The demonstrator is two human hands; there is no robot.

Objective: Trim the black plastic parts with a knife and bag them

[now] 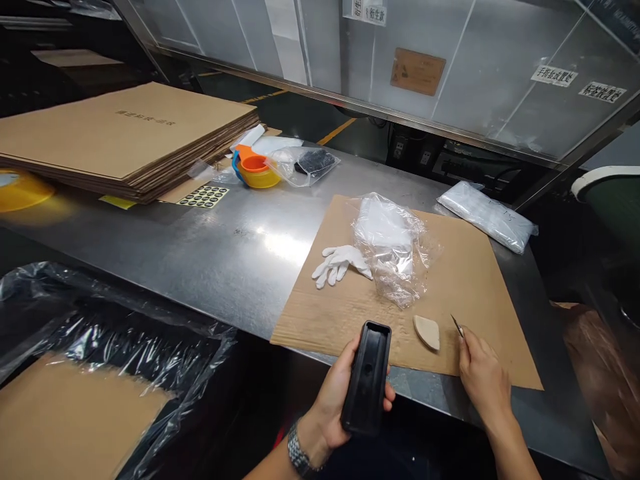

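My left hand (333, 400) is wrapped round a long black plastic part (369, 377), a hollow trough with rounded ends, held tilted at the table's front edge. Its hollow side faces me, and a small round mark shows on its floor. Between the fingers of my right hand (483, 373) is a small knife (455, 325) with a thin pointed blade; its handle is mostly hidden. Just left of the blade, a beige wedge-shaped pad (427, 332) lies on the cardboard sheet (465, 280).
On the cardboard are a white glove (340, 264) and a clear plastic bag (393, 247). Behind stand orange and yellow tape rolls (257, 170). Stacked cardboard (125, 133) fills the left, a wrapped packet (487, 215) the right. A plastic-lined box (100, 373) stands front left.
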